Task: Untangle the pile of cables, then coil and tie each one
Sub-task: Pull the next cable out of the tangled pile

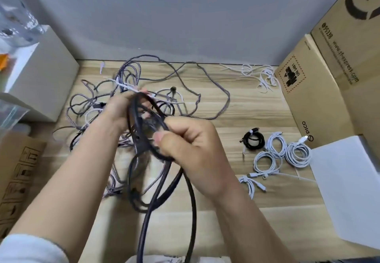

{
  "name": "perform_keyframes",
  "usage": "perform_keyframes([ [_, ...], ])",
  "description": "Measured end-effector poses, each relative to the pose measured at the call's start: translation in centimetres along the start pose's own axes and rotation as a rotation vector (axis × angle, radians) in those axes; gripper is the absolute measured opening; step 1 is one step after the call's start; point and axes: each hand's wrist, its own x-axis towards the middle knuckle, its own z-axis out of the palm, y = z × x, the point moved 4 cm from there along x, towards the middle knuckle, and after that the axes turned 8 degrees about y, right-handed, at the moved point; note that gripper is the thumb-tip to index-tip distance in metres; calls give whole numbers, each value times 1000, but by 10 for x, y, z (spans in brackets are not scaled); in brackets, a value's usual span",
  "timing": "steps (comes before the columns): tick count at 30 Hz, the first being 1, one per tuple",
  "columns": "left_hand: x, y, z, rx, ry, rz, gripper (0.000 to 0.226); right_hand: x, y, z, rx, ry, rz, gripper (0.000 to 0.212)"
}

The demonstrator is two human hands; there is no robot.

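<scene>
Both hands hold the dark cable above the bench: the left hand grips the loops' far side, the right hand pinches their near side, and the free length hangs toward the person, nearer the right hand.

Both forearms reach forward, hands raised close together. The left hand is curled, fingers hidden — the right hand is a fist, thumb pressed against forefinger.

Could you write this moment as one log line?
step: coiling | both hands grip dark cable | tangled pile remains | tied coils at right
</scene>
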Motion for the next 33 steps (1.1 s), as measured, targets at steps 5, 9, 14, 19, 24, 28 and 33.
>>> perform_keyframes([
  [5,-50,9,25,297,-135,165,47,13,36,-19,-73,162,127,44],
  [9,-78,-6,19,603,-89,262,32,6,44,-32,100,235,205,29],
  [14,-117,-27,22,678,-356,270,46,-3,54,-47,507,316,266,22],
  [19,-141,-45,29,695,-571,269,23,-10,53,-54,753,230,231,34],
  [24,-141,-52,20,626,-434,325,20,-26,90,-77,844,534,465,27],
  [28,-141,-63,16,587,-294,286,20,-49,116,-109,448,993,561,33],
  [33,-142,-83,34,552,-299,241,21,-56,104,-131,48,1105,387,30],
])
